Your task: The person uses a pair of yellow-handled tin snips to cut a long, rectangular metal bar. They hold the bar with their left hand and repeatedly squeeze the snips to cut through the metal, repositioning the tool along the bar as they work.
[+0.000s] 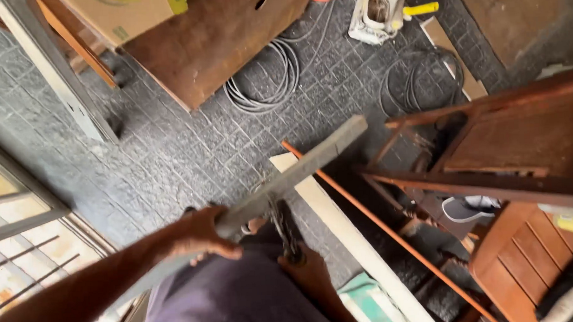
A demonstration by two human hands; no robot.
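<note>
A long grey bar (312, 161) runs slantwise from my lap up toward the middle of the picture. My left hand (200, 235) is closed around its near part, with the arm coming in from the lower left. My right hand (311, 273) sits just below the bar and grips a dark metal tool (281, 230) that reaches up against the bar's underside. What kind of tool it is cannot be told. My dark purple clothing (234, 296) fills the space under both hands.
Grey patterned floor tiles (172, 152) lie below. A white plank (349, 241) and an orange rod (390, 233) lean beside the bar. Wooden chairs (508, 140) stand right, near a shoe (471, 206). Coiled cable (265, 85), a white power tool (379, 10), a brown board (218, 36) and a cardboard box (119, 11) lie beyond.
</note>
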